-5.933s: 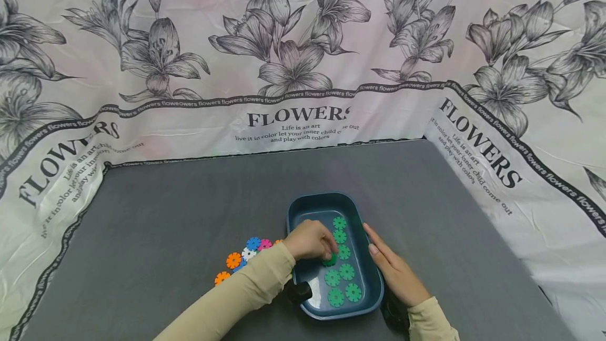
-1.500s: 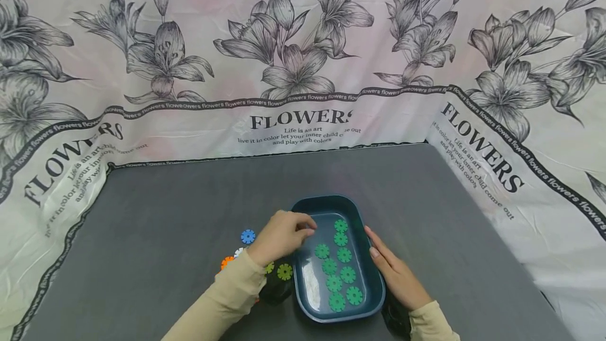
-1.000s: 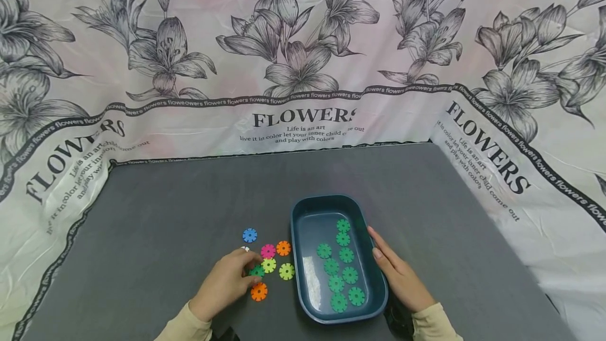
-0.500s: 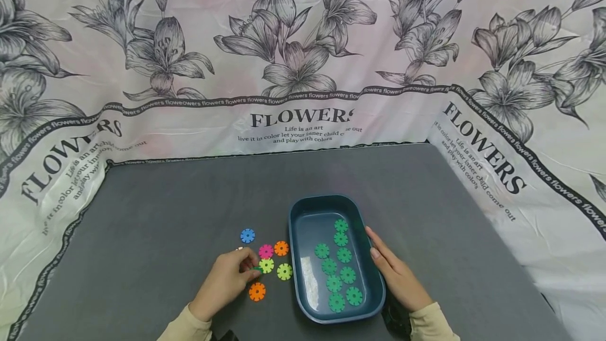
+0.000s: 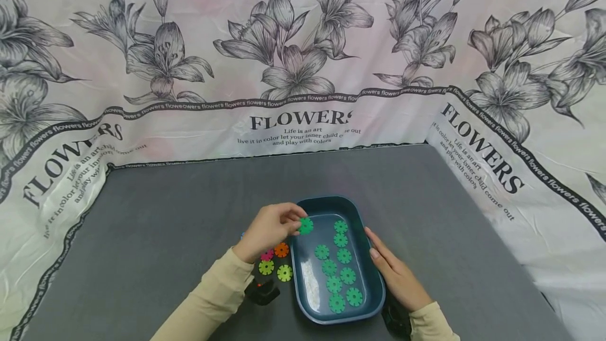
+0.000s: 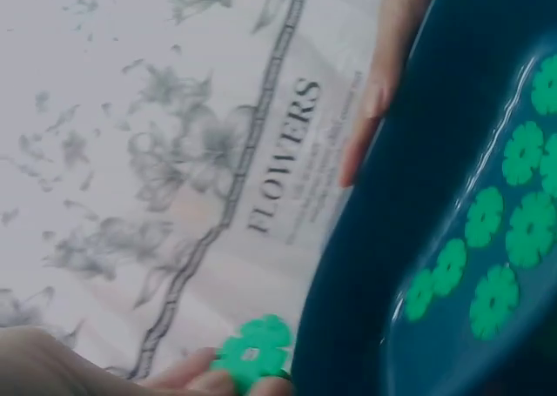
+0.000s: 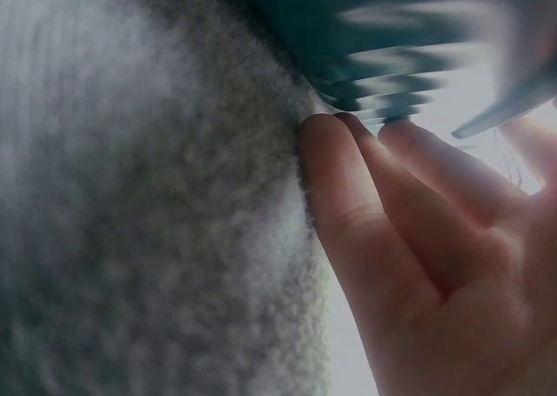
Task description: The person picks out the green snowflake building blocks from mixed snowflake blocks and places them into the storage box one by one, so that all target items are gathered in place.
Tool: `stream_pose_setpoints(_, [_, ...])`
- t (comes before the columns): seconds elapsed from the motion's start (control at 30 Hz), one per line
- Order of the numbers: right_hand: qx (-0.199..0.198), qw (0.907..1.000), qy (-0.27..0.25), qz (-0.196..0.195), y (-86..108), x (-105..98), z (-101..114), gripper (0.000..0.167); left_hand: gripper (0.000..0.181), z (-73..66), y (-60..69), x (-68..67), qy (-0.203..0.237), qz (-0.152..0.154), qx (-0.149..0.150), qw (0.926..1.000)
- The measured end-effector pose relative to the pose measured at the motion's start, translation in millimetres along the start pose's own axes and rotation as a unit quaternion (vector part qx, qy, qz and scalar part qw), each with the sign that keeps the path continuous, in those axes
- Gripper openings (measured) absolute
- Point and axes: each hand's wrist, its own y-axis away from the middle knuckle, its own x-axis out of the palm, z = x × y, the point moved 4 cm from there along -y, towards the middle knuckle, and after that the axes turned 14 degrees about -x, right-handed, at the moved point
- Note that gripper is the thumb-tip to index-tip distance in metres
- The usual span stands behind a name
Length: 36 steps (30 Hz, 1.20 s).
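Observation:
My left hand (image 5: 271, 229) pinches a green notched plastic disc (image 5: 306, 226) by its edge, above the left rim of a dark blue tray (image 5: 312, 301). In the left wrist view this green snowflake disc (image 6: 252, 352) stands tilted between thumb and fingertips. Several matching green discs (image 5: 344, 256) lie flat inside the tray, in two rough columns. Along the tray's right wall rests my right hand (image 5: 400, 278), its fingers straight. The right wrist view shows those fingers (image 7: 348, 196) touching the tray's ribbed side.
Left of the tray lie loose discs: yellow-green ones (image 5: 284, 273), an orange one (image 5: 281, 249) and a pink one (image 5: 267, 254). A blue one is mostly hidden behind the left hand. Flower-printed fabric (image 5: 303, 120) borders the grey tabletop (image 5: 199, 193) at back and sides.
My left hand has picked up a green disc from the loose pile and carried it up and right to the tray. One more green disc lies inside than at first. The right hand stays put.

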Motion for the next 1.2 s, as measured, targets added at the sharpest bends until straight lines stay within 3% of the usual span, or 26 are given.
stream_pose_setpoints(0.17, [0.003,1.0000,-0.004,0.000,0.0,0.3,0.0,0.048,0.020,-9.4,-23.9,19.7,-0.046,0.036,-0.011,0.9982])
stream_pose_setpoints(0.33, [0.001,1.0000,0.000,-0.004,0.0,-0.1,-0.7,0.048,0.021,-9.0,-44.1,31.3,-0.082,0.035,-0.037,0.9954])
stream_pose_setpoints(0.47, [-0.001,1.0000,0.003,-0.003,-0.5,0.4,-0.8,0.049,0.024,-4.5,-53.1,38.5,-0.117,0.038,-0.046,0.9913])
stream_pose_setpoints(0.87, [-0.002,1.0000,0.001,-0.004,0.0,0.8,1.9,0.049,0.032,-4.1,-59.3,52.8,-0.208,0.020,-0.029,0.9775])
stream_pose_setpoints(1.2, [0.000,1.0000,0.007,-0.005,-0.6,0.5,-1.2,0.048,0.023,-5.4,-57.2,58.0,-0.235,0.011,-0.021,0.9718])
